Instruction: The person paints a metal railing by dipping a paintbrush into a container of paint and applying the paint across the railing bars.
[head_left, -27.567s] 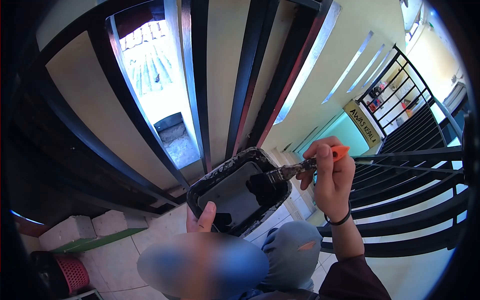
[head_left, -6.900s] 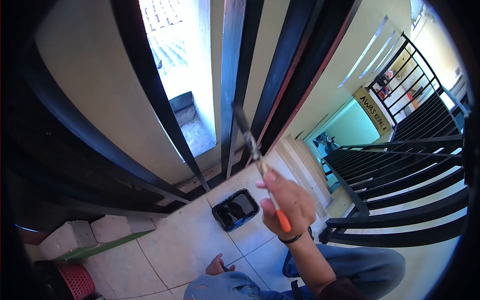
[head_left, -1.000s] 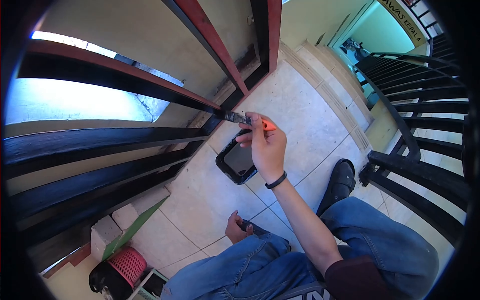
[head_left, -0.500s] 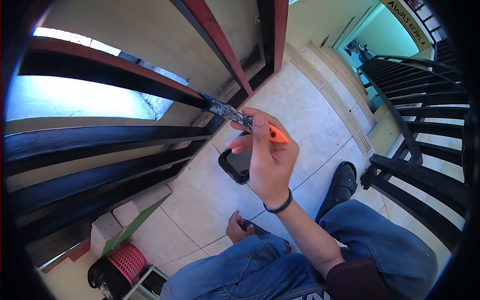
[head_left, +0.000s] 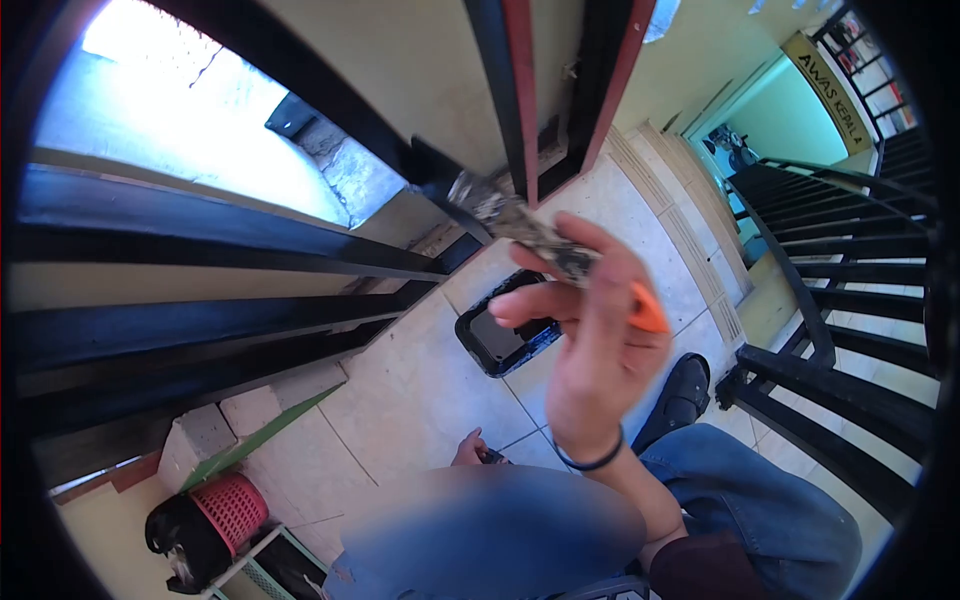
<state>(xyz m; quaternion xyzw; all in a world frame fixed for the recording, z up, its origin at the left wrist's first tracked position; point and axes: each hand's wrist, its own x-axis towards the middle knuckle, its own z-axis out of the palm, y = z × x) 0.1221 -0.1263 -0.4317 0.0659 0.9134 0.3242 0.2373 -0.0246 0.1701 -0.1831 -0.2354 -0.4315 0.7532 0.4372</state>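
My right hand (head_left: 610, 340) is closed around a paintbrush (head_left: 505, 215). The brush has a paint-crusted ferrule and an orange handle end. Its dark bristles point up and left, against the black rail (head_left: 370, 150) of a metal railing; whether they touch cannot be told. Below the hand, a black plastic tray (head_left: 468, 345) with dark liquid in it sits on the tiles, partly covered by my fingers. My left hand (head_left: 468, 447) is low, beside my left knee. Most of it is hidden by the knee, so its fingers cannot be made out.
White floor tiles (head_left: 390, 420) lead to stairs (head_left: 690, 230) at the upper right. A black stair railing (head_left: 830, 300) runs along the right. My slippered foot (head_left: 685, 390) is near it. Concrete blocks (head_left: 200, 445), a green board (head_left: 260, 440) and a pink basket (head_left: 230, 510) stand lower left.
My right hand and the brush have moved to the right in view, and the brush has swung to a steeper tilt. More of the tray shows now. My left hand is more hidden by the knee.
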